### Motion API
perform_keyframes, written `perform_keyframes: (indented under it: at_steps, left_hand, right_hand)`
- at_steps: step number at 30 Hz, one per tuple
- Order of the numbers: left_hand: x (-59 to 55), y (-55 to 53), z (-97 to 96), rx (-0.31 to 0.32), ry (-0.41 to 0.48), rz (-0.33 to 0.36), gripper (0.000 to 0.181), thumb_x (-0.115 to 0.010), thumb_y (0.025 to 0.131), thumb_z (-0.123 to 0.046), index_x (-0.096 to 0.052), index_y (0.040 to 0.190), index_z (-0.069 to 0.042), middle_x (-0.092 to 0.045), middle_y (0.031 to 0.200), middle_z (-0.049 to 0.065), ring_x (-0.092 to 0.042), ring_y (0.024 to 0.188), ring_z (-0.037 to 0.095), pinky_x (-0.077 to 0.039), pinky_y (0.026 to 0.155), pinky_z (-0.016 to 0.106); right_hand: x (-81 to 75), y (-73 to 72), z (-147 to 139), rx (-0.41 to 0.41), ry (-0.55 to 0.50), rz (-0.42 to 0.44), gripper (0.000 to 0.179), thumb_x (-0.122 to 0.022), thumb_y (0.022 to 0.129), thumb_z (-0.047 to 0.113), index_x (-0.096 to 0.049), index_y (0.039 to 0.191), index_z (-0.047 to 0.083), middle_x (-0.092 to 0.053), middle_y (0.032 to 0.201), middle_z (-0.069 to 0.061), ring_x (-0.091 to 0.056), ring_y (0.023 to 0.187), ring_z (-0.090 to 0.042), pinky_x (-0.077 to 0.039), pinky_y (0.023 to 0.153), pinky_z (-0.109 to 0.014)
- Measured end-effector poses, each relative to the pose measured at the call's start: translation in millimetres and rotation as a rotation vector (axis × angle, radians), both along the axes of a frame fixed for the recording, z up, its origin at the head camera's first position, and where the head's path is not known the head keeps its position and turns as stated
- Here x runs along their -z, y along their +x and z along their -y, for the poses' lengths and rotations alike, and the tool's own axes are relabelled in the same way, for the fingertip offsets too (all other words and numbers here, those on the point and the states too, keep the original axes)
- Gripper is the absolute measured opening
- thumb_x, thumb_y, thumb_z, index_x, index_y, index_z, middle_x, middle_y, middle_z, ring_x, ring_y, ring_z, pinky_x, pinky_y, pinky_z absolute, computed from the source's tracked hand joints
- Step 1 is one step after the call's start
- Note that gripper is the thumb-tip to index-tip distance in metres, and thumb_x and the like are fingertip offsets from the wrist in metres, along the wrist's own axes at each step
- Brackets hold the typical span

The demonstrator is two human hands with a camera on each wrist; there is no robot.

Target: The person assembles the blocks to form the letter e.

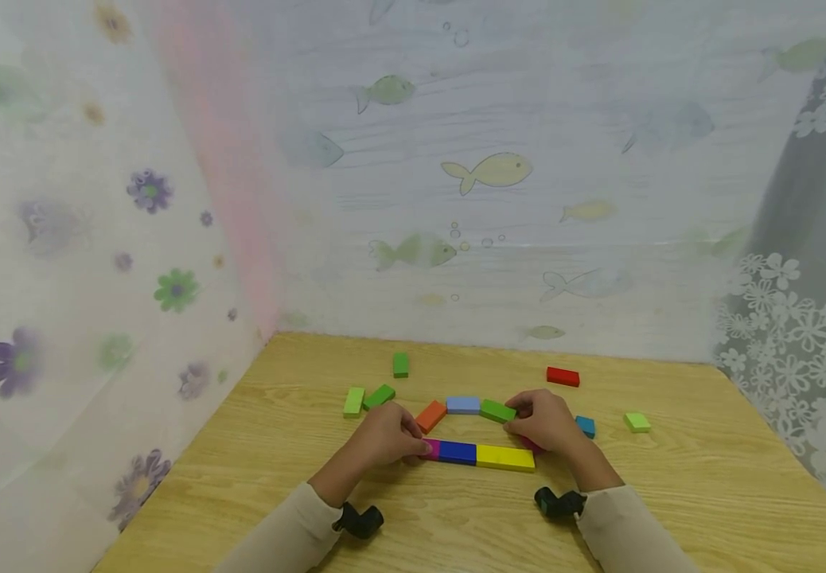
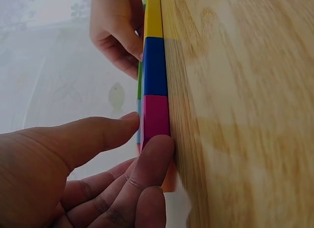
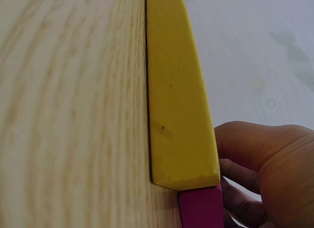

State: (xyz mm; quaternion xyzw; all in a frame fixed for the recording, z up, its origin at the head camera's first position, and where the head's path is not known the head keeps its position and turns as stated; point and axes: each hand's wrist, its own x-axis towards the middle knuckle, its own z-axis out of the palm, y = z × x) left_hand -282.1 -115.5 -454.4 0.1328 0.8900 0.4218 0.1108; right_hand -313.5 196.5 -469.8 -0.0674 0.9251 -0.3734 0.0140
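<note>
As I watch, the L hand (image 1: 390,438) pinches the pink block (image 1: 432,449) b/w thumb and finger, prob. so it sits snug by the blue block (image 1: 458,453), w/ the yellow block (image 1: 504,458) on the other side. All three lie mid-worktop (image 1: 456,521), abt. in line w/ the far edge. The R hand (image 1: 547,422) pinches the green block (image 1: 496,411) by its R end, maybe to hold it close to the pale blue block (image 1: 463,405). A red block (image 1: 563,376) is nr the far edge.

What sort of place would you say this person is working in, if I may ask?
Probably a small, screened-off indoor play or practice corner: a yellowish wood-grained table holds colourful rectangular blocks, and a pale fish-printed covering rises behind it.
</note>
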Motion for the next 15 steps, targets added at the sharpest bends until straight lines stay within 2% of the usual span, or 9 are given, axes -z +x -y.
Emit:
perform_keyframes:
  at_steps: [3,8,15]
  left_hand:
    - [-1.1,1.0,1.5,-0.002,0.004,0.005,0.019,-0.085,0.087,-0.025,-0.075,0.087,-0.01,-0.075,0.071,0.001,-0.074,0.064,0.016,-0.057,0.058,0.032]
    - [-9.1,2.8,4.8,-0.022,-0.007,-0.005,0.02,-0.085,0.087,-0.029,-0.074,0.088,-0.011,-0.075,0.075,0.002,-0.072,0.069,0.018,-0.055,0.061,0.033]
    - [-16.9,-5.6,14.2,-0.054,-0.043,-0.052,0.021,-0.084,0.087,-0.03,-0.075,0.091,-0.012,-0.074,0.08,0.0,-0.071,0.071,0.016,-0.056,0.064,0.032]
  right_hand:
    - [1.9,-1.3,0,0.004,0.003,-0.002,0.033,-0.085,0.084,0.018,-0.077,0.115,0.009,-0.073,0.1,-0.002,-0.064,0.09,-0.016,-0.059,0.082,-0.036]
    - [2.9,-1.5,0,0.005,0.006,-0.008,0.033,-0.085,0.084,0.018,-0.078,0.114,0.01,-0.074,0.1,-0.002,-0.064,0.09,-0.016,-0.059,0.082,-0.036]
    - [3.0,-1.8,0,0.001,0.0,-0.018,0.032,-0.085,0.084,0.018,-0.078,0.114,0.01,-0.074,0.099,-0.002,-0.064,0.089,-0.016,-0.059,0.081,-0.036]
